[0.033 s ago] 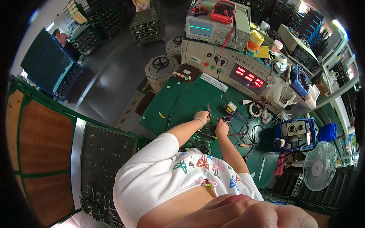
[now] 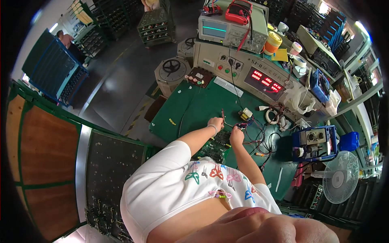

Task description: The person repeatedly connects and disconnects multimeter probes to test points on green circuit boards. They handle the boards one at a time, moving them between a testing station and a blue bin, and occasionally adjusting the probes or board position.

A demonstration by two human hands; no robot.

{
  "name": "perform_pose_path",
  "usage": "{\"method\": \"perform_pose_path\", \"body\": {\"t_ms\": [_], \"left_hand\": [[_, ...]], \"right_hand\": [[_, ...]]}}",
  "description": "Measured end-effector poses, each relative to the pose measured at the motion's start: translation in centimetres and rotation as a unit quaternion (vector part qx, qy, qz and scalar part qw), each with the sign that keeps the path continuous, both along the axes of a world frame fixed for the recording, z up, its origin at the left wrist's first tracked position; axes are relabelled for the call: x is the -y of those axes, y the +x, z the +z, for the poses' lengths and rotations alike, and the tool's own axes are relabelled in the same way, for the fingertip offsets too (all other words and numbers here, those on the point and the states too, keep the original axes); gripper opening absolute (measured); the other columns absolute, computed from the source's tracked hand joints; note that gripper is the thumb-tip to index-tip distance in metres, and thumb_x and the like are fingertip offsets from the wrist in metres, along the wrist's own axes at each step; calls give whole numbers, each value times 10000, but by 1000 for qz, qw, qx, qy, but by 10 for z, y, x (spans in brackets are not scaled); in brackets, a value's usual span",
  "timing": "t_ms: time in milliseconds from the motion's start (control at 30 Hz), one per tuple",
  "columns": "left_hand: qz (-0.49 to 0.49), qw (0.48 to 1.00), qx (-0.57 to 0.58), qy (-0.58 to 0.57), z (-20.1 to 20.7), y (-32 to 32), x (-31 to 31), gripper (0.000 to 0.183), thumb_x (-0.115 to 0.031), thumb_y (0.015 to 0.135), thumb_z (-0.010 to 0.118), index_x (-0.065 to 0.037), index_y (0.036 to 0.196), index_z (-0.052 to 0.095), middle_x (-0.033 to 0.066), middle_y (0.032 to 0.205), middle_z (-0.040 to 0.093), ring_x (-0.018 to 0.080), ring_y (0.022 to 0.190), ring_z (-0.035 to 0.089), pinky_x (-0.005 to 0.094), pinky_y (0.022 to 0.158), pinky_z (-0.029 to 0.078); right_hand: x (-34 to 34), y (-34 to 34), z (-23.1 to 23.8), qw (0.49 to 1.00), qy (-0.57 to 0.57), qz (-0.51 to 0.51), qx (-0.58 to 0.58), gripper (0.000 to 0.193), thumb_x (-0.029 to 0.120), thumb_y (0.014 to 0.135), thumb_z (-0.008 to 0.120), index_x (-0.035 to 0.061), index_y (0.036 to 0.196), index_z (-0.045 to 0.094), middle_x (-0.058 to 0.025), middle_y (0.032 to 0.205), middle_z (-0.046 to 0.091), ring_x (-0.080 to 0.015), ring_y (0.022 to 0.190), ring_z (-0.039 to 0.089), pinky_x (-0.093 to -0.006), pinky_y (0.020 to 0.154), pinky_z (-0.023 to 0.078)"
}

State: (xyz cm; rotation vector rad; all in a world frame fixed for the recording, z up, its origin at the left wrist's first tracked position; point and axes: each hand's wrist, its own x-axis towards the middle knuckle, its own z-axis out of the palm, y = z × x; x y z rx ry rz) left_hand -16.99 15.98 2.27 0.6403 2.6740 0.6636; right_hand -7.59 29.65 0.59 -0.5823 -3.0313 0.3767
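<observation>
My left hand (image 2: 216, 124) is closed above the far edge of a green circuit board (image 2: 214, 150), pinching a thin red stick-like piece (image 2: 222, 113), perhaps a test probe, that points away from me. To its right, my right hand (image 2: 236, 137) is closed at the board's far right edge. Dark wires (image 2: 241, 126) come out at its fingertips, and its grip is partly hidden. Between the two hands runs a thin pale lead. The board lies on the green bench mat (image 2: 194, 115), close to my body. Just beyond the right hand sits a small yellow-and-white transformer-like part (image 2: 245, 114).
Tangled cables (image 2: 263, 139) spread right of my hands. A test console (image 2: 239, 73) with red digits spans the back, under an oscilloscope (image 2: 229, 30) and red multimeter (image 2: 238, 12). At right stand a blue-framed unit (image 2: 315, 143) and a fan (image 2: 341, 177). A rack (image 2: 54, 69) stands far left.
</observation>
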Motion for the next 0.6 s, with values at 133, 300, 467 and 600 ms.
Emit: {"method": "perform_pose_path", "body": {"t_ms": [133,300,467,600], "left_hand": [[65,996,42,50,-16,-16,9,147,-219,852,662,-88,893,611,146,873,691,321,874,662,455,756,508],[-8,976,64,208,-2,-34,25,172,-210,841,638,-69,932,601,147,867,675,322,827,661,413,730,509],[-35,937,169,305,20,7,77,78,-59,895,635,12,892,603,105,859,706,167,797,695,289,699,549],[-38,881,326,339,11,54,118,104,-9,869,656,-6,926,569,110,926,701,166,847,683,289,786,544]], "right_hand": [[2,-8,-1,996,-59,-62,-28,217,144,856,593,21,1001,488,-244,802,655,-446,749,649,-525,653,520],[-20,9,-15,974,-146,14,-174,198,121,885,599,26,1026,498,-215,775,636,-392,681,621,-451,616,502],[-3,74,35,911,-368,-33,-185,175,87,856,689,-1,882,540,-108,731,596,-168,645,531,-296,628,458],[17,129,39,878,-454,-24,-148,141,44,846,690,-1,901,568,-99,740,608,-132,671,559,-283,638,466]]}}
